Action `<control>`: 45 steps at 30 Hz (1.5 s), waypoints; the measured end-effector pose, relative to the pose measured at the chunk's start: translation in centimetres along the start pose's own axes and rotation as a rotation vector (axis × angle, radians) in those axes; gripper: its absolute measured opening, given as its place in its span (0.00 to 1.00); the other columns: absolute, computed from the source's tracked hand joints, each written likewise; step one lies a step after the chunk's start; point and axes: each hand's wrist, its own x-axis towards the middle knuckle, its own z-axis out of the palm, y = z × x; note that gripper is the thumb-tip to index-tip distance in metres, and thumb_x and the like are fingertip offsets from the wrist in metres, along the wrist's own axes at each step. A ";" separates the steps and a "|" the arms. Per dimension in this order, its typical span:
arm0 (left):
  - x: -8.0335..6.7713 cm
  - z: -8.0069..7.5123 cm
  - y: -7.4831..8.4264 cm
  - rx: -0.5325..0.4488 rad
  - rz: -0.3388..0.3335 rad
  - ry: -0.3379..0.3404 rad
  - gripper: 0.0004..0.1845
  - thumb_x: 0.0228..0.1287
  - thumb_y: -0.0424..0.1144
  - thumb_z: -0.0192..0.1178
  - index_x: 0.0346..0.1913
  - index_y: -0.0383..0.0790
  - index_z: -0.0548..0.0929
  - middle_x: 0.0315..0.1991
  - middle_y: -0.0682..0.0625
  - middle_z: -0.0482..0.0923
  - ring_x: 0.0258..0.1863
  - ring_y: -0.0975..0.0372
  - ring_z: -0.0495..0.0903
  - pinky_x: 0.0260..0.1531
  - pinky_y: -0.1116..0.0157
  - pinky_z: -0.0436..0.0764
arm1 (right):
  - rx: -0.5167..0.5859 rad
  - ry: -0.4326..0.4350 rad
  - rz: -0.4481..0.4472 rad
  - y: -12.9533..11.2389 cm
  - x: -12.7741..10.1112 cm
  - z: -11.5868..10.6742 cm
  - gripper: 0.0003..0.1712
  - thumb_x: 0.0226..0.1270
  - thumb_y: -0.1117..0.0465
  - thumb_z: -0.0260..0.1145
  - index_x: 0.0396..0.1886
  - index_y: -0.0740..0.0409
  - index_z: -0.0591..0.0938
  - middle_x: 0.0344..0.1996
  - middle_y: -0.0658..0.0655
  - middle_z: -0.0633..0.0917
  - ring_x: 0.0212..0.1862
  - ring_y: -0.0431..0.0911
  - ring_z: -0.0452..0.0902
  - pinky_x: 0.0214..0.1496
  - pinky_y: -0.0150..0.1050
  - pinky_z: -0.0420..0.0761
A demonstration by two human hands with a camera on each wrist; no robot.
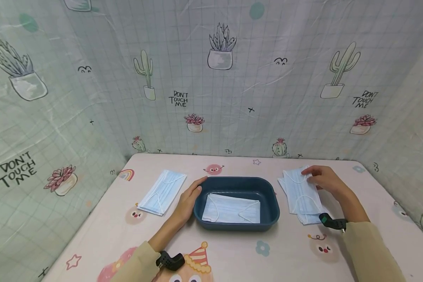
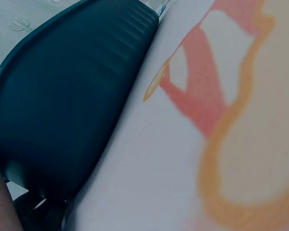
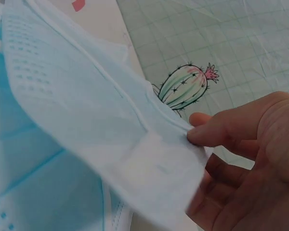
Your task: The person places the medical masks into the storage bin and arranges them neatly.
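My right hand (image 1: pixel 325 179) pinches the edge of a light blue face mask (image 1: pixel 300 184) at the right side of the table. In the right wrist view the thumb (image 3: pixel 209 134) lies against that mask's end, which bends up over more masks below. My left hand (image 1: pixel 187 201) rests at the left end of a dark blue rectangular bin (image 1: pixel 237 226), its fingers fairly straight along the rim. Inside the bin lie stacked face masks (image 1: pixel 230 208) with white ear loops. The left wrist view shows mostly the bin's outer wall (image 2: pixel 72 96).
Left of the bin lies another stack of face masks (image 1: pixel 163 192), set at a slant. A pale cloth with cartoon prints covers the table (image 1: pixel 239 254). Behind and at both sides hangs a plastic sheet (image 1: pixel 211 90) with plant drawings.
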 end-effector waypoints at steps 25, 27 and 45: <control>-0.1 0.0 0.1 -0.018 0.029 0.004 0.23 0.84 0.45 0.43 0.75 0.52 0.72 0.76 0.52 0.70 0.81 0.55 0.61 0.82 0.47 0.55 | 0.003 0.039 -0.056 -1.5 -0.3 -0.6 0.21 0.74 0.65 0.57 0.63 0.69 0.79 0.68 0.77 0.72 0.58 0.65 0.74 0.53 0.52 0.86; -0.1 0.0 0.1 -0.016 0.032 0.005 0.23 0.84 0.45 0.43 0.75 0.52 0.72 0.76 0.52 0.70 0.81 0.55 0.62 0.82 0.47 0.55 | 0.003 0.039 -0.062 -1.8 -0.4 -0.7 0.21 0.74 0.65 0.57 0.63 0.69 0.79 0.68 0.77 0.72 0.59 0.66 0.73 0.52 0.51 0.86; 0.0 0.0 -0.1 -0.012 0.023 0.005 0.23 0.84 0.45 0.43 0.75 0.54 0.72 0.76 0.53 0.70 0.80 0.56 0.61 0.82 0.48 0.55 | 0.010 0.009 -0.119 -2.6 -0.6 -0.1 0.20 0.77 0.64 0.57 0.63 0.67 0.79 0.66 0.76 0.75 0.56 0.62 0.76 0.52 0.53 0.87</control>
